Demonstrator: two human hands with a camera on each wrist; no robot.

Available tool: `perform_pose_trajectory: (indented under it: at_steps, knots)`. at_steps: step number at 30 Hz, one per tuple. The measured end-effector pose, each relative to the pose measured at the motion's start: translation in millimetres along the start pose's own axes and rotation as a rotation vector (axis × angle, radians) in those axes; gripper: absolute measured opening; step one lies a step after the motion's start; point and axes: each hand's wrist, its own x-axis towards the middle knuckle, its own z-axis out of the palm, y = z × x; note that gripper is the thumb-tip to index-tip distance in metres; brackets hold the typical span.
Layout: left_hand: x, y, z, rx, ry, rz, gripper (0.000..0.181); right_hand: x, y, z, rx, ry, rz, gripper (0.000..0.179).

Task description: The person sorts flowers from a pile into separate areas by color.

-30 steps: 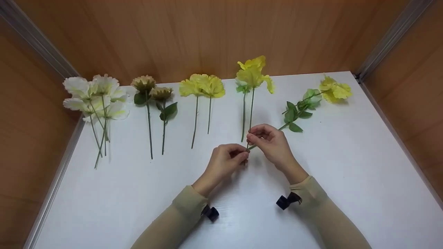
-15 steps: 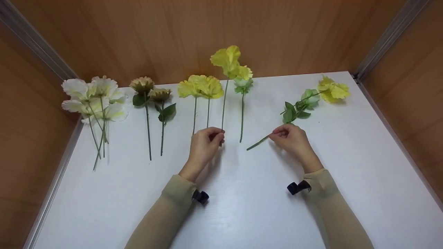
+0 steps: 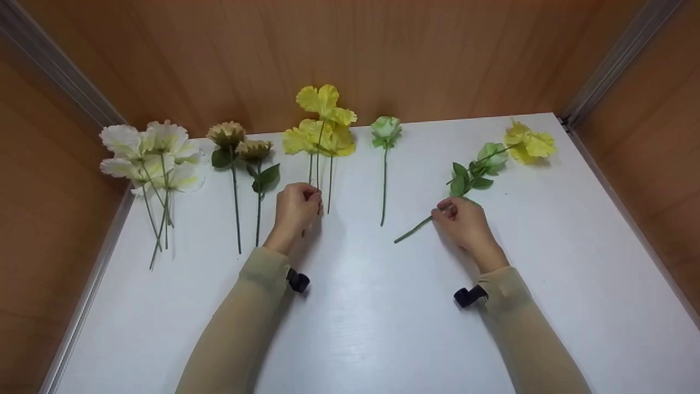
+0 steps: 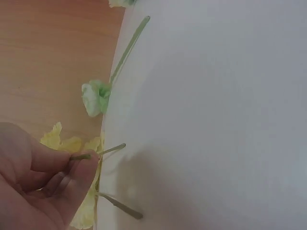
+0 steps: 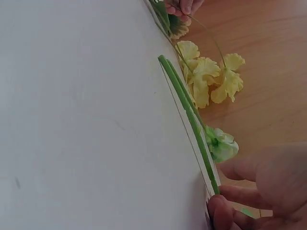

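My left hand (image 3: 296,213) pinches the thin stem of a yellow flower (image 3: 320,100) near its lower end. Its bloom is raised over two yellow flowers (image 3: 301,139) lying on the table. In the left wrist view, the cut end of the held stem (image 4: 80,157) pokes out between thumb and finger. To the right, my right hand (image 3: 465,227) pinches the green stem (image 3: 413,229) of a leafy, pale green rose (image 3: 492,158). That rose lies slantwise, its head beside another yellow flower (image 3: 530,143).
A second pale green rose (image 3: 385,130) lies between the hands. Two beige flowers (image 3: 227,134) with dark leaves lie left of the yellow ones, and several white flowers (image 3: 123,141) at far left. Wooden panels (image 3: 350,54) wall the white table (image 3: 350,339).
My left hand has carried the yellow flower leftward, from beside the green rose to above the two yellow ones. My right hand has let go of that flower and taken the slanted rose's stem.
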Motion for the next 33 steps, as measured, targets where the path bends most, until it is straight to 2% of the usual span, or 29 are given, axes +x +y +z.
perform_pose_trajectory:
  at_steps: [6, 13, 19, 24, 33]
  knots:
    - [2.9, -3.3, 6.8, 0.058, -0.015, -0.060, 0.019, -5.3, 0, -12, -0.068, 0.006, 0.039, 0.021]
    - [5.1, -3.6, 13.9, 0.136, -0.026, -0.049, 0.031, -9.8, 2, -31, -0.135, -0.058, 0.166, 0.025]
    - [5.2, -1.8, 15.3, 0.161, -0.059, -0.055, 0.043, -11.1, 5, -43, -0.183, -0.105, 0.215, 0.036]
    - [5.3, -1.5, 15.0, 0.175, -0.071, -0.058, 0.044, -11.6, 5, -49, -0.177, -0.155, 0.253, 0.040]
    - [-1.1, -0.2, 10.1, 0.140, -0.082, -0.084, 0.030, -11.1, 10, -60, -0.109, -0.204, 0.286, 0.028]
